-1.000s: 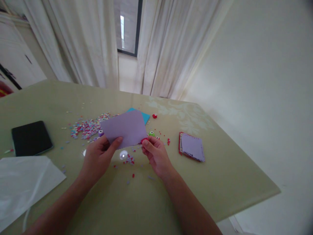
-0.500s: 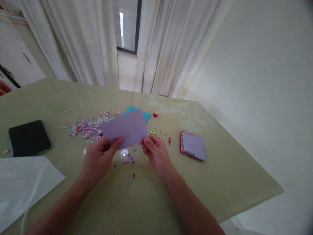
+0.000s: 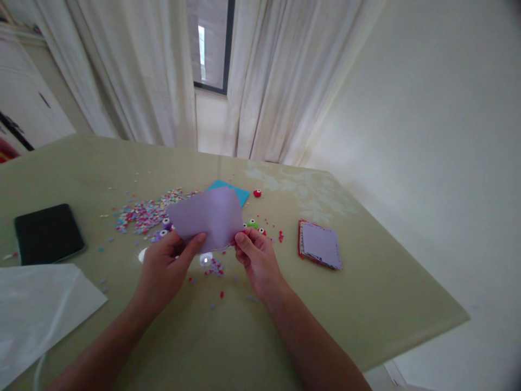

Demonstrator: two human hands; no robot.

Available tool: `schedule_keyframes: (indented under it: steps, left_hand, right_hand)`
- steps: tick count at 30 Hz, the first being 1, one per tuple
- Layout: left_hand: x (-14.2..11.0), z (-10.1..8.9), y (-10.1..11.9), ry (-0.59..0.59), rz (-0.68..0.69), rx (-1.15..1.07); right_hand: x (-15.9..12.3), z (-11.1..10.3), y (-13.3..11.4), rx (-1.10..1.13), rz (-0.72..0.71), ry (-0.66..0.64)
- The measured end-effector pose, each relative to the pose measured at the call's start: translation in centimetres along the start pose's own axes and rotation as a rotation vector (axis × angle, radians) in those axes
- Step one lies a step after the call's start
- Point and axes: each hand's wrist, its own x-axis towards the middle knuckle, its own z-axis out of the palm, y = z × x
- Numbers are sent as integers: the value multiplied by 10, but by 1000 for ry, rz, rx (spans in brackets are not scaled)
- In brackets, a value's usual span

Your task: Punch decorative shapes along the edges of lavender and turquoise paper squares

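Observation:
A light purple sheet of paper (image 3: pixel 211 217) is held up above the table, its right part curved. My left hand (image 3: pixel 169 266) grips its lower left edge, thumb lying on the face towards me. At the lower right corner, the thumb and fingers of my right hand (image 3: pixel 258 258) are pinched together on the sheet. A bit of red shows at those fingertips; its shape is mostly hidden. Behind the paper lie a blue sheet (image 3: pixel 240 194) and small purple (image 3: pixel 164 233) and green (image 3: pixel 252 223) pieces with round eyes. Tiny purple and red paper bits (image 3: pixel 214 267) lie below.
Colourful confetti (image 3: pixel 146 214) is spread at the left of the table. A black tablet-like slab (image 3: pixel 49 233) and a white sheet or bag (image 3: pixel 44 309) lie farther left. To the right is a stack of small purple and red sheets (image 3: pixel 321 244). A red eyed piece (image 3: pixel 257 193) sits farther back.
The purple sheet has bent, its right part now curved where it was flatter. My right hand has shifted slightly left at the corner. My left hand keeps its grip.

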Motion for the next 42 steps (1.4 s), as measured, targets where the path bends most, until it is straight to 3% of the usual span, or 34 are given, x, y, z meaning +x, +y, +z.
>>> schedule_keyframes:
  steps: [17,30,42]
  left_hand:
    - [4,0,11,-11,-73,-68]
    - [7,0,14,10,-84,-58]
    - [5,-2,25,45,-109,-78]
  right_hand:
    - [3,0,4,-44,-13,44]
    - [1,4,1,74,33,42]
    - [-1,2,1,12,4,7]
